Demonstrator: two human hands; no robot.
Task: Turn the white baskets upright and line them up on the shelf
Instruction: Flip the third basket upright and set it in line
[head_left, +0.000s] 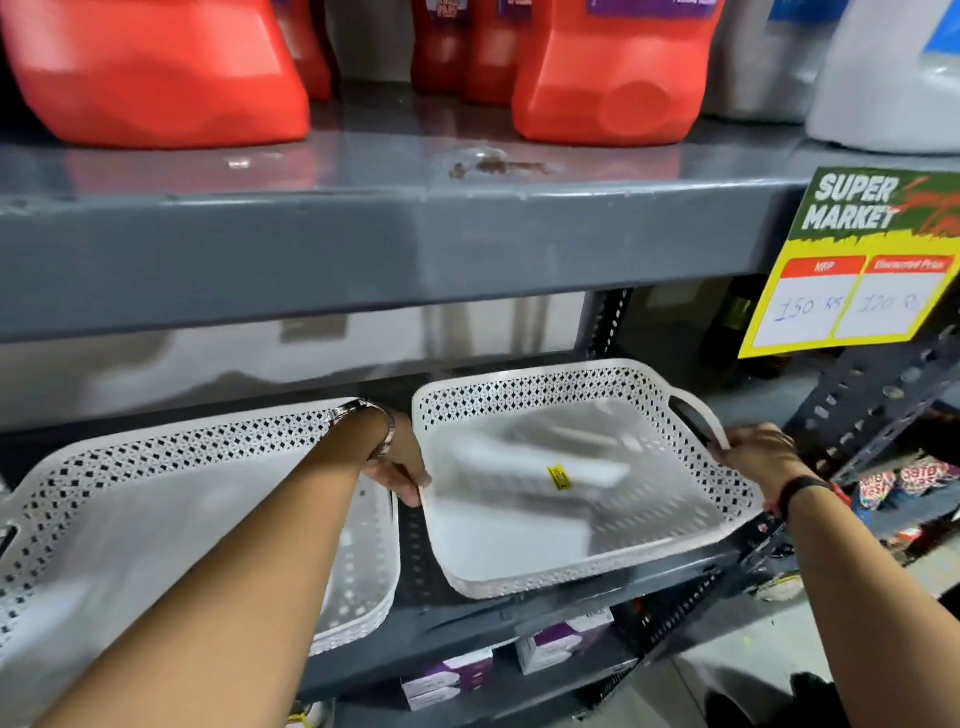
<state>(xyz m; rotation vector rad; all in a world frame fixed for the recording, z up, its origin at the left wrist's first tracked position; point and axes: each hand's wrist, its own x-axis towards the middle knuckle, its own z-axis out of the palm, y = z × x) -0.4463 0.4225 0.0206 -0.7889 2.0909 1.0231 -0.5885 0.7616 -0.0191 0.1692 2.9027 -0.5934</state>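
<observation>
Two white baskets sit open side up on a grey metal shelf (519, 618) in a shop aisle, as a person steadies the one on the right with both hands. That right basket (587, 545) lies at about 5 o'clock in the head view, turned slightly askew, its front corner close to the shelf's edge. It holds a blurred white item with a small yellow sticker (558, 477); what that item is cannot be told. The left hand (397, 470) grips the basket's left rim, fingers curled over the edge. The right hand (753, 447) closes on the handle (696, 415) at the basket's right end. The left basket (104, 519), at about 8 o'clock, rests just beside it with a narrow gap between them; layered rims at its front corner suggest it may be a nested stack, though blur leaves that unsure.

Judged from this view, both visible baskets are already upright, so the turning looks done here. What seems left is squaring the right basket to its neighbour and the shelf front. Whether more baskets wait out of view cannot be told. Red jugs (156, 73) stand at 11 and 1 o'clock on the upper shelf, a price card (857, 260) hangs at 3 o'clock, and small purple boxes (452, 675) sit on the shelf below
</observation>
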